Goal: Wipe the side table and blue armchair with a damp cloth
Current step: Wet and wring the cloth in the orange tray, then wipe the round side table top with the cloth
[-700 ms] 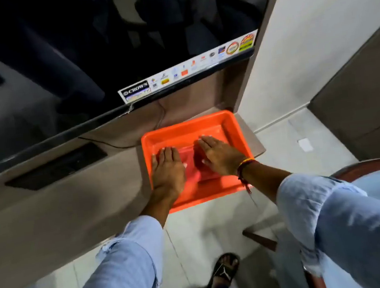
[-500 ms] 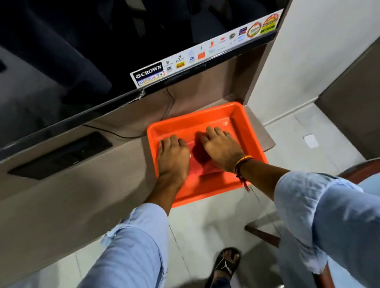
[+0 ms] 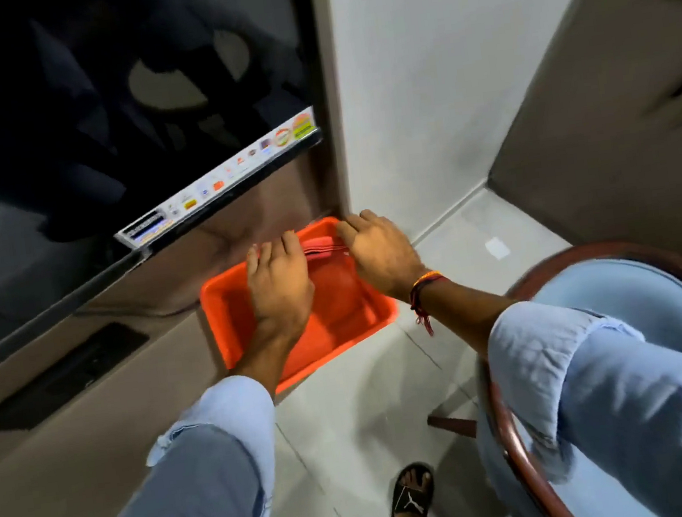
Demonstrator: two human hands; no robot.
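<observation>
An orange plastic tray (image 3: 226, 315) sits low beside the TV unit, in the corner by the wall. A red cloth (image 3: 323, 248) is stretched as a folded band between my two hands above the tray's far end. My left hand (image 3: 280, 285) grips its left end, fingers curled down. My right hand (image 3: 377, 249) grips its right end and wears a thread bracelet at the wrist. The blue armchair (image 3: 637, 308), with a dark wooden frame, stands at the right under my right forearm. Most of the cloth hangs behind my hands.
A large black television (image 3: 98, 116) hangs above a beige TV unit (image 3: 71, 420) on the left. A white wall (image 3: 437, 74) and a brown cabinet (image 3: 614, 117) close the corner. My sandalled foot (image 3: 411, 494) stands on the tiled floor (image 3: 351, 429).
Both hands were pressed flat on the cloth in the tray. They have since moved to the far end and lifted the cloth's edge between them. The view has swung and blurred.
</observation>
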